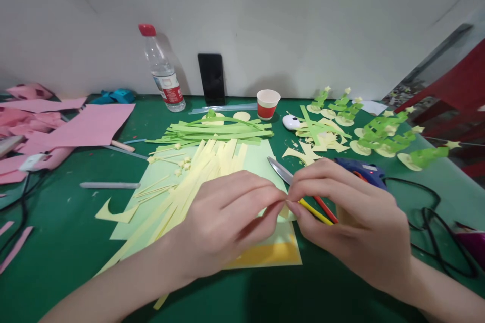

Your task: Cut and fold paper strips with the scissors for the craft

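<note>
My left hand [231, 217] and my right hand [352, 217] meet fingertip to fingertip above the table. Both are closed in a pinch, and whatever lies between the fingertips is too small to make out. Long pale yellow paper strips [204, 171] fan out under and beyond my left hand, on light green sheets [155, 174]. Several tiny folded yellow paper stars [185, 164] lie beside the strips. Scissors [281, 169] with red and yellow handles rest partly hidden behind my right hand. Green paper strips [212, 131] lie in a pile farther back.
Behind stand a water bottle [166, 81], a black phone [211, 79] and a paper cup [268, 105]. Green paper pieces topped with stars [386, 133] stand at right, near a blue glue gun [359, 171] and its black cord. Pink paper [91, 123] covers the left side.
</note>
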`<action>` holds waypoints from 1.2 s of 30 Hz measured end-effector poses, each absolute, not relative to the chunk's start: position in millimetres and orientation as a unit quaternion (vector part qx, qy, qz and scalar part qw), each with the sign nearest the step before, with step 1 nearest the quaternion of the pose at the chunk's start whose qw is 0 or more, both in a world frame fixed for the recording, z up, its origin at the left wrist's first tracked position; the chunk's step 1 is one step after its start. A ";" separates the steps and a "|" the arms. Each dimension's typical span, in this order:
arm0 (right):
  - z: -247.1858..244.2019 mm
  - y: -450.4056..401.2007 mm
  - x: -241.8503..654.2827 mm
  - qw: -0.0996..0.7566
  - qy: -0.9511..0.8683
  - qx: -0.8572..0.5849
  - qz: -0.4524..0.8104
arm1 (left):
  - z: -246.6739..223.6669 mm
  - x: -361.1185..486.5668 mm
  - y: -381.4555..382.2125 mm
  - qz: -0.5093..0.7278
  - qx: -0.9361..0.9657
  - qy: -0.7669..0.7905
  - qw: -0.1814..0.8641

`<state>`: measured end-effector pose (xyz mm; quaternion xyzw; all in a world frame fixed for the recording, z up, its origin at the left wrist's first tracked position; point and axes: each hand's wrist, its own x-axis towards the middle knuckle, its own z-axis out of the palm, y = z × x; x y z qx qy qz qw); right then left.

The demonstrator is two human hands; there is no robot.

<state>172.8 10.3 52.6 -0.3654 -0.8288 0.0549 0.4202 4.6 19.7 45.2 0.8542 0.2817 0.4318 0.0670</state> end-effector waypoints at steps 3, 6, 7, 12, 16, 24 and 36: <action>51.1 9.1 170.3 0.434 -0.825 -0.357 0.051 | 48.3 6.0 19.0 0.445 0.842 0.282 0.117; 49.1 8.4 168.0 0.445 -0.823 -0.349 0.046 | 50.5 6.5 18.2 0.446 0.830 0.301 0.146; 48.6 8.2 167.5 0.447 -0.822 -0.350 0.044 | 50.9 6.4 18.2 0.442 0.828 0.310 0.155; 48.2 8.7 166.9 0.444 -0.824 -0.350 0.031 | 51.1 5.7 21.3 0.436 0.822 0.322 0.173; 48.3 10.5 166.5 0.439 -0.825 -0.356 0.008 | 50.7 5.4 24.5 0.438 0.821 0.323 0.169; 45.0 12.1 165.1 0.453 -0.816 -0.359 -0.021 | 52.2 6.2 24.4 0.428 0.811 0.362 0.167; 50.2 12.5 175.4 0.478 -0.798 -0.353 0.104 | 50.4 -0.2 26.3 0.419 0.811 0.359 0.197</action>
